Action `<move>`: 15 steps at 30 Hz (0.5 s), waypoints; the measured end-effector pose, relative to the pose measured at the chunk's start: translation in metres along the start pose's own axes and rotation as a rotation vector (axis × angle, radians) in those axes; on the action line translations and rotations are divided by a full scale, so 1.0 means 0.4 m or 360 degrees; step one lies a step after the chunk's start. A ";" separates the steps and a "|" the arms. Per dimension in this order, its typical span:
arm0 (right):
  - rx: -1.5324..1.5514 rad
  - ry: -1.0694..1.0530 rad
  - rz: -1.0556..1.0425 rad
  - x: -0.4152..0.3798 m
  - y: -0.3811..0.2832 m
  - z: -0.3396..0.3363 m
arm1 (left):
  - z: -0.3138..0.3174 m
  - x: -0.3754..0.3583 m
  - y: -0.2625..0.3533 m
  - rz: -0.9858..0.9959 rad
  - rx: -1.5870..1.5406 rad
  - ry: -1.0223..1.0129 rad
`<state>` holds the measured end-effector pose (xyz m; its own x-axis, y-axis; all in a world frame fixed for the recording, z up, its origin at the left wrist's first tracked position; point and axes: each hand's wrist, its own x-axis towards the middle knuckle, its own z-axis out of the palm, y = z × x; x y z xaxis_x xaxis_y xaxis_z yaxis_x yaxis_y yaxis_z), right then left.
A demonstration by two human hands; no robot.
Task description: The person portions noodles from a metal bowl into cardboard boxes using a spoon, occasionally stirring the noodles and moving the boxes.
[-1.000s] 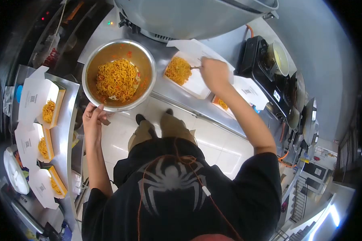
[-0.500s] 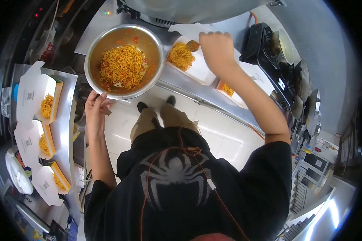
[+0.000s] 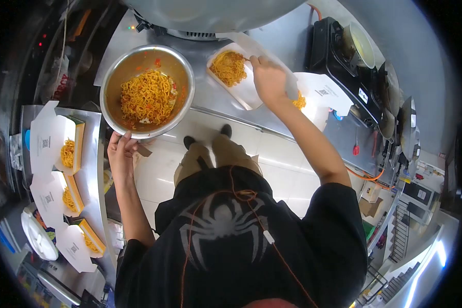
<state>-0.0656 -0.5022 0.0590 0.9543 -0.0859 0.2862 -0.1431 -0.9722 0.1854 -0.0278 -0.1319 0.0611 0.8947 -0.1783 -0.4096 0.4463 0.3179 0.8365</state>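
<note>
My left hand grips the near rim of a steel mixing bowl, fingers closed at its edge. Orange-red noodles with bits of red lie in the bowl. A small brown flap sticks out beside those fingers. To the right, my right hand is closed around a thin brown spoon, most of it hidden by the fingers. Its tip meets a mound of noodles inside an open white paper box. My forearm passes over a second open box holding noodles.
Several open boxes with noodles line the left steel counter. A black gas stove with a pan stands at right. A large grey vessel overhangs the back. A red utensil lies near the right counter edge.
The view has shifted slightly. My right hand has come lower over the box, and the spoon has turned from flat to edge-on at the noodles. My left hand stays on the bowl rim.
</note>
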 end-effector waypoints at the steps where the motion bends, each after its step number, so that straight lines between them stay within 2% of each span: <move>1: -0.0012 -0.0042 0.0025 -0.006 0.000 0.009 | -0.001 -0.002 -0.002 0.0002 0.0002 -0.0008; 3: -0.0041 -0.0122 0.0087 -0.015 -0.005 0.022 | -0.001 0.002 0.002 0.0007 0.0011 -0.0040; 6: 0.0019 0.0170 0.0108 0.003 -0.001 0.001 | 0.010 -0.001 0.007 0.0003 0.0016 -0.0039; 10: 0.0189 0.0119 -0.0180 -0.034 0.022 0.061 | 0.001 0.009 0.007 -0.0017 0.0028 -0.0085; 12: 0.0290 -0.0023 -0.0264 -0.061 0.037 0.053 | 0.014 -0.005 0.012 -0.0037 0.0062 -0.0007; 15: 0.0349 0.0020 -0.0372 -0.064 0.054 0.017 | 0.018 -0.012 0.014 -0.0026 0.0048 -0.0027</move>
<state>-0.0912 -0.5226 0.0494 0.9512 0.1469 0.2715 0.1412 -0.9891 0.0407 -0.0297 -0.1359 0.0703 0.8867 -0.1992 -0.4173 0.4599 0.2865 0.8405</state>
